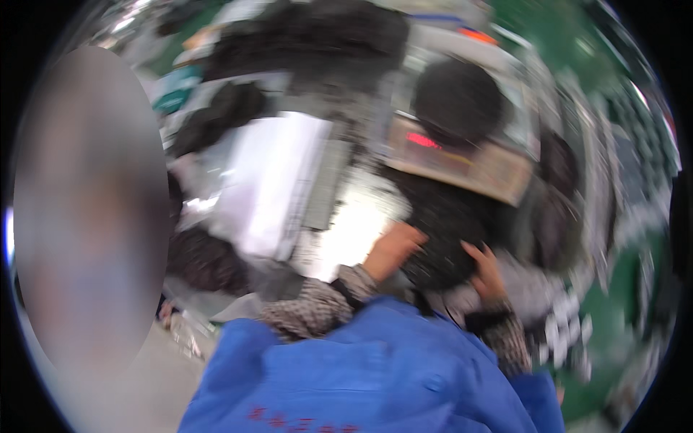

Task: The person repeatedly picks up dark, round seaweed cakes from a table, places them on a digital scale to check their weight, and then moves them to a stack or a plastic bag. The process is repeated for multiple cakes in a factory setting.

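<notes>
My left hand rests at the left edge of a dark, loose heap of material at the front of the table. At the right edge of the same heap lies my right hand, its thumb and fingers spread. Motion blur hides whether either hand grips any of it. Beyond the heap stands a digital scale with a red lit display. A round dark mass sits on top of the scale.
Left of the hands lie white paper sheets and a grey-green strip. More dark heaps lie at the left and the far side. Dark bundles are at the right. A blurred patch covers the far left.
</notes>
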The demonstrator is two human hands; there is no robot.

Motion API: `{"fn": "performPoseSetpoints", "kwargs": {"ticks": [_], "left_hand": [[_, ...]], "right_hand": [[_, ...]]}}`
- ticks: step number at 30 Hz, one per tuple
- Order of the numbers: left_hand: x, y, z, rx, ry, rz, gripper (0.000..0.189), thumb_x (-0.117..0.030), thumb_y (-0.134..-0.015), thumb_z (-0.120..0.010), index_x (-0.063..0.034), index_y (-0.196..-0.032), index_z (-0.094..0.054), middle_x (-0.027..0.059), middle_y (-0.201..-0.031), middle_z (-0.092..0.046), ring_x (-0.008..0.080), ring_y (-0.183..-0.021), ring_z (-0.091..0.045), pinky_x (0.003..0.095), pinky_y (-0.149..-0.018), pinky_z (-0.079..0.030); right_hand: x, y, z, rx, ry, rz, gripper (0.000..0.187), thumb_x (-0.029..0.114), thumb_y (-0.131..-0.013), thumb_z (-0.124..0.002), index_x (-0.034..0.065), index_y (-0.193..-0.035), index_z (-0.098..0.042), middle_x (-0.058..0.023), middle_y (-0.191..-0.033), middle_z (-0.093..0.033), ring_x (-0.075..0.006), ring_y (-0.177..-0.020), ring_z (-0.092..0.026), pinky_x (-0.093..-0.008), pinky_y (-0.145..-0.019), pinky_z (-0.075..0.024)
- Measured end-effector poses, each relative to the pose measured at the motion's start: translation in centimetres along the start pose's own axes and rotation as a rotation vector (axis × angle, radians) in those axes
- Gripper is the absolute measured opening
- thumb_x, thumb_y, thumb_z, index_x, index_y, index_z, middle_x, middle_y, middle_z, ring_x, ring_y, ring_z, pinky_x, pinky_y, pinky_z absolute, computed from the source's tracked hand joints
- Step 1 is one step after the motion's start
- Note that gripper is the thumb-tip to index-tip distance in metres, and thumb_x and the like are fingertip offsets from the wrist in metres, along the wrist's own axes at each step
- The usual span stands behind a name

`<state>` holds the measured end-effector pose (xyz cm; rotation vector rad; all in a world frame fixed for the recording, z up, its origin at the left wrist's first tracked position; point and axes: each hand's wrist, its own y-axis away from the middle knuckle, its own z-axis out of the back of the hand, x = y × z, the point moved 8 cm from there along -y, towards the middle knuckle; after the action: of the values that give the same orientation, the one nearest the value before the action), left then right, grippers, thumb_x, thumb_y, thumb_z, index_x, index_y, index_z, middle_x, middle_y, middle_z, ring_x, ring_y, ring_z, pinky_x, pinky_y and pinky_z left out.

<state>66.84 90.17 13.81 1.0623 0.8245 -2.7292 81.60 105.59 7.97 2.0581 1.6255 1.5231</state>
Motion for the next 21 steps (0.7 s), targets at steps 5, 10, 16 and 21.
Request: {"fn": "performPoseSetpoints", "kwargs": {"ticks": [5, 10, 16, 21], "left_hand": [[-1.9, 2.0, -2.6, 0.084, 0.014, -0.076, 0.01, -0.01, -0.075, -0.062, -0.0062, -0.084, -0.059, 0.0075, -0.09, -0.055, 0.0262, -0.088, -0.056, 0.0354, -0.069, -0.05], [-2.9, 1.4, -1.5, 0.072, -0.244, -0.229, 0.009, -0.014, -0.077, -0.057, -0.0063, -0.076, -0.052, 0.0075, -0.088, -0.051, 0.0256, -0.087, -0.054, 0.0343, -0.064, -0.05], [-1.1, 1.6, 3.1, -0.089, 0.013, -0.082, 0.019, -0.016, -0.086, -0.06, -0.0016, -0.098, -0.058, 0.0119, -0.1, -0.055, 0.0273, -0.091, -0.054, 0.0385, -0.079, -0.049], [-4.5, 9.9, 29.7, -0.78, -0.593, 0.1, 0.044, -0.014, -0.087, -0.064, -0.002, -0.126, -0.05, 0.0157, -0.119, -0.052, 0.0305, -0.108, -0.051, 0.0407, -0.092, -0.043]], "right_hand": [[-0.9, 1.5, 0.4, 0.096, 0.068, -0.054, 0.043, 0.009, -0.086, -0.064, -0.0025, -0.126, -0.053, -0.013, -0.122, -0.06, -0.0249, -0.109, -0.06, -0.036, -0.098, -0.0478], [-2.1, -1.1, 1.2, 0.081, 0.018, -0.156, 0.041, 0.014, -0.087, -0.063, -0.0032, -0.124, -0.054, -0.0152, -0.12, -0.062, -0.0291, -0.107, -0.061, -0.0405, -0.095, -0.0509], [-1.5, -2.4, 1.0, -0.039, 0.304, -0.016, 0.046, 0.011, -0.085, -0.065, -0.0009, -0.127, -0.052, -0.0149, -0.119, -0.061, -0.0296, -0.104, -0.062, -0.0405, -0.089, -0.0535], [1.5, -4.7, 10.0, -0.392, 1.478, 0.347, 0.058, 0.028, -0.086, -0.069, -0.0064, -0.127, -0.048, -0.0222, -0.12, -0.059, -0.0373, -0.105, -0.06, -0.0437, -0.087, -0.0511]]}}
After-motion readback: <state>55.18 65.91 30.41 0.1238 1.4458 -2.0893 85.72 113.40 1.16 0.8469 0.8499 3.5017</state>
